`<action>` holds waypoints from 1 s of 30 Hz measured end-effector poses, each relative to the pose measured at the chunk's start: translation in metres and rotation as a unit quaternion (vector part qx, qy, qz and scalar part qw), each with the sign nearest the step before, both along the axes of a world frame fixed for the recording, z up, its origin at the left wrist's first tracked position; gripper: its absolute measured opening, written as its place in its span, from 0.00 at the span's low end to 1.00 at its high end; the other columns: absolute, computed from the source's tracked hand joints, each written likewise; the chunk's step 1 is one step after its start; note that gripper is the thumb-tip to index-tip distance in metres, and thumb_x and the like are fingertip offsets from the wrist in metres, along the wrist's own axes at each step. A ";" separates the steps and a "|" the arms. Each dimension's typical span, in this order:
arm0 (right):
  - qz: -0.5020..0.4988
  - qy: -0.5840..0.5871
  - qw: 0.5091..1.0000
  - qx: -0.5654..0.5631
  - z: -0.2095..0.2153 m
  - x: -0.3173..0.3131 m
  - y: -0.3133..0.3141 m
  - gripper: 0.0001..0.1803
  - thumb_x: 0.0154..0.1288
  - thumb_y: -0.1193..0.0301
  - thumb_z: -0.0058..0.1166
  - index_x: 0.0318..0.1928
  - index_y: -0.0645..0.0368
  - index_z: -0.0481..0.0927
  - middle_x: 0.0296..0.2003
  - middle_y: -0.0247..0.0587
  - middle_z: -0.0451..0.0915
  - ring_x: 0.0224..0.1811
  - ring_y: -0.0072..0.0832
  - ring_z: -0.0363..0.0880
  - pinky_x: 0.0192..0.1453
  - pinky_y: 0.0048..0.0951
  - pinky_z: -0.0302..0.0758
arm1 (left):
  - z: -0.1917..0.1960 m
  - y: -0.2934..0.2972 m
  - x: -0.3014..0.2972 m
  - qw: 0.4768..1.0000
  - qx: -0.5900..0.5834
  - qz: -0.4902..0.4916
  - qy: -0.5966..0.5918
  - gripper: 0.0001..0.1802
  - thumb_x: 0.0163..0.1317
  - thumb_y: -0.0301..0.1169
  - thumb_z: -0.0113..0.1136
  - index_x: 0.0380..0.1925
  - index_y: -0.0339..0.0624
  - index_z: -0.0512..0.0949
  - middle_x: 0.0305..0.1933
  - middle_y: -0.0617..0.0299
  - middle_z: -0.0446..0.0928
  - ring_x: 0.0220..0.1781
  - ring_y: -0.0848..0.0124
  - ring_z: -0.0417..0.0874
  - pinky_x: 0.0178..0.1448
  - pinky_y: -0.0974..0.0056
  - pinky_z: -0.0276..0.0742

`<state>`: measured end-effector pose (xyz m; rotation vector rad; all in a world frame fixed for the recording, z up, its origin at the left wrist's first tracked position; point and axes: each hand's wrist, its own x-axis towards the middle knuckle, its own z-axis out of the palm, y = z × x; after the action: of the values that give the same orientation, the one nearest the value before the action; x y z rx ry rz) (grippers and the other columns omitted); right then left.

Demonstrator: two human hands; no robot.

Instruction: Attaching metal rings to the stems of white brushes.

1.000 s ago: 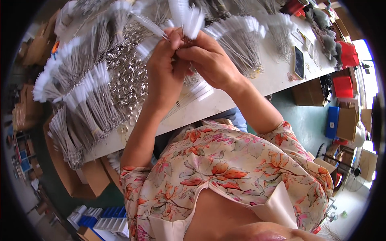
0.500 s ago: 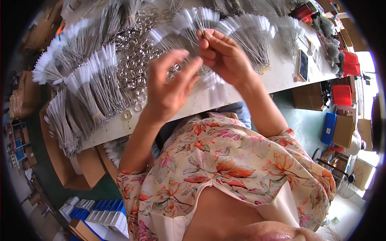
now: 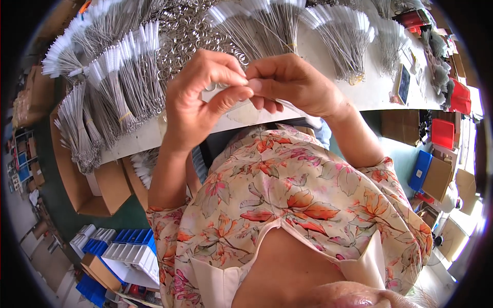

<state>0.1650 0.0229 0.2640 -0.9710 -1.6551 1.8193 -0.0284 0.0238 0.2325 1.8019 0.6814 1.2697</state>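
Observation:
My left hand [image 3: 197, 100] and my right hand [image 3: 295, 84] meet fingertip to fingertip above the table's near edge. Thumb and forefinger of my left hand are pinched; what they hold is too small to make out. A bit of shiny ring [image 3: 210, 88] shows in the gap of that hand, but I cannot tell whether it is held or lies behind. The fingers of my right hand are curled closed, and a pale streak under them looks like a wire brush, mostly hidden. Beyond my hands lie a heap of metal split rings [image 3: 192, 38] and bundles of white-bristled wire brushes [image 3: 272, 25].
More brush bundles [image 3: 115, 97] cover the table's left side, another [image 3: 341, 43] lies right. A phone [image 3: 403, 84] rests near the right end of the white table [image 3: 377, 97]. Below stand an open cardboard box [image 3: 102, 192], blue and white bins [image 3: 134, 251] and red containers [image 3: 442, 133].
My hands were apart and are now together at the fingertips. My right hand has come down, and the blurred left hand has steadied into a pinch. The whole view has shifted.

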 end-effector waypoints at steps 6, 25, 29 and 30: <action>0.021 -0.416 0.851 0.319 -0.033 0.074 -0.021 0.07 0.59 0.71 0.51 0.31 0.61 0.78 0.26 0.42 0.78 0.26 0.38 0.77 0.31 0.33 0.72 | -0.032 -0.025 -0.022 0.965 -0.093 0.181 0.167 0.18 0.49 0.38 0.67 0.36 0.41 0.75 0.29 0.62 0.76 0.28 0.73 0.77 0.29 0.67 0.73; -0.049 -0.054 0.971 0.227 -0.044 -0.024 -0.009 0.06 0.58 0.69 0.55 0.33 0.56 0.80 0.28 0.35 0.79 0.25 0.27 0.76 0.29 0.29 0.71 | 0.004 -0.017 -0.038 0.993 -0.086 0.055 0.067 0.09 0.56 0.18 0.55 0.37 0.33 0.78 0.44 0.53 0.76 0.38 0.74 0.79 0.41 0.72 0.78; -0.016 0.012 1.000 0.005 -0.023 -0.012 -0.004 0.08 0.61 0.67 0.53 0.34 0.59 0.80 0.21 0.30 0.75 0.20 0.15 0.66 0.24 0.19 0.64 | 0.022 -0.010 -0.032 0.996 -0.061 0.015 0.067 0.11 0.55 0.18 0.55 0.39 0.33 0.78 0.44 0.53 0.76 0.38 0.73 0.79 0.41 0.72 0.78; -0.014 0.032 0.999 -0.020 -0.023 -0.009 -0.004 0.09 0.62 0.67 0.53 0.34 0.58 0.81 0.22 0.28 0.75 0.19 0.14 0.64 0.24 0.17 0.62 | 0.024 -0.009 -0.029 0.996 -0.050 0.018 0.072 0.11 0.55 0.18 0.55 0.39 0.33 0.78 0.44 0.53 0.76 0.39 0.72 0.79 0.42 0.72 0.78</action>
<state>0.1556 0.0190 0.2412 -0.9376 -1.5644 1.8533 -0.0572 0.0152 0.2564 1.8171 0.8459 1.1166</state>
